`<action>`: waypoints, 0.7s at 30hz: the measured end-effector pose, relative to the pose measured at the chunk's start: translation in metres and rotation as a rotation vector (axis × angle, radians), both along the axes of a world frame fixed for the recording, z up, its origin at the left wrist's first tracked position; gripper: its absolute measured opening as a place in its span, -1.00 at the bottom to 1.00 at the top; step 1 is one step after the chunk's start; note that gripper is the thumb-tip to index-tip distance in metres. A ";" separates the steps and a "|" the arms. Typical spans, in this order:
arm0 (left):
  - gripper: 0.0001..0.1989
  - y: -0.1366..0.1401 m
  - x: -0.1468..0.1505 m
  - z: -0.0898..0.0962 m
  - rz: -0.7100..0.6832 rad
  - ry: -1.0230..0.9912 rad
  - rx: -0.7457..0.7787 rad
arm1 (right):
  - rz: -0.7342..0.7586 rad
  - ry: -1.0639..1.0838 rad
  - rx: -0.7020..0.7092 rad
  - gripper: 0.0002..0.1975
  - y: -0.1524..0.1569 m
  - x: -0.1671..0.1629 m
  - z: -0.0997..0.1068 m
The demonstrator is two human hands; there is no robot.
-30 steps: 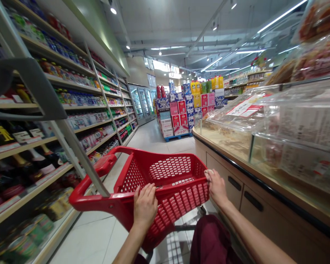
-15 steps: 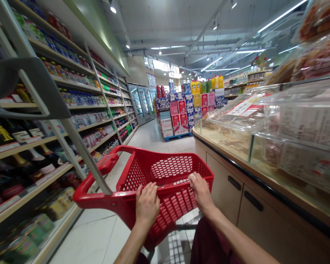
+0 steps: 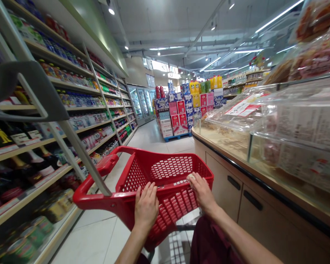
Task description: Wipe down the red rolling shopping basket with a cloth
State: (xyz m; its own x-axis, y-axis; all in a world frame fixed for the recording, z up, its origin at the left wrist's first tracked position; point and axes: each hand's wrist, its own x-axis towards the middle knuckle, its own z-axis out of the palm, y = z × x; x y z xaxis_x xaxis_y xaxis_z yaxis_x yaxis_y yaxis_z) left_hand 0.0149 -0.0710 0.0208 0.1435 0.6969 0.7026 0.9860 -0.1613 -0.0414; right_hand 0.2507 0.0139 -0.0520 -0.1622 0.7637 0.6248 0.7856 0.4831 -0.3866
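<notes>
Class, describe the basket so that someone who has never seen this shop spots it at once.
Find the aisle between the shelves on the left and the counter on the right. In the foreground, the left hand and the right hand rest on the near rim of the basket. Unlike the red boxes further ahead, it is open-topped, with rows of holes through its sides.

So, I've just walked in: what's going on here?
A person's left hand rests over the near rim of a red shopping cart, while the right hand holds what looks like a pale cloth at that rim. The cart stands in a supermarket aisle, between drinks shelves and a wooden counter.
</notes>
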 end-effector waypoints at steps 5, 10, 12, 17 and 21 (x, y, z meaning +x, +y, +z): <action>-0.65 0.000 0.002 -0.001 0.011 -0.012 -0.011 | -0.268 0.102 -0.061 -0.51 0.007 0.026 -0.001; -0.64 0.000 0.002 0.000 0.005 -0.004 -0.005 | -0.011 -0.007 0.002 -0.49 0.002 0.007 -0.002; -0.64 -0.001 0.003 0.000 0.006 0.002 -0.022 | -0.016 0.000 -0.010 -0.51 0.004 0.009 0.000; -0.64 -0.001 0.007 0.000 0.010 -0.009 -0.013 | -0.211 0.093 -0.079 -0.53 0.003 0.007 0.005; -0.62 -0.001 0.007 -0.001 0.004 0.000 -0.015 | 0.047 -0.026 -0.002 -0.48 -0.007 -0.023 0.006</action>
State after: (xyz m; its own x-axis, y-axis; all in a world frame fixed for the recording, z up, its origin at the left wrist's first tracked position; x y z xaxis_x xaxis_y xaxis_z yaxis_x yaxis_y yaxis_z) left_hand 0.0217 -0.0724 0.0198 0.1406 0.7079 0.6922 0.9867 -0.1576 -0.0393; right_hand 0.2276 0.0072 -0.0455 -0.2143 0.7561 0.6183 0.7717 0.5191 -0.3674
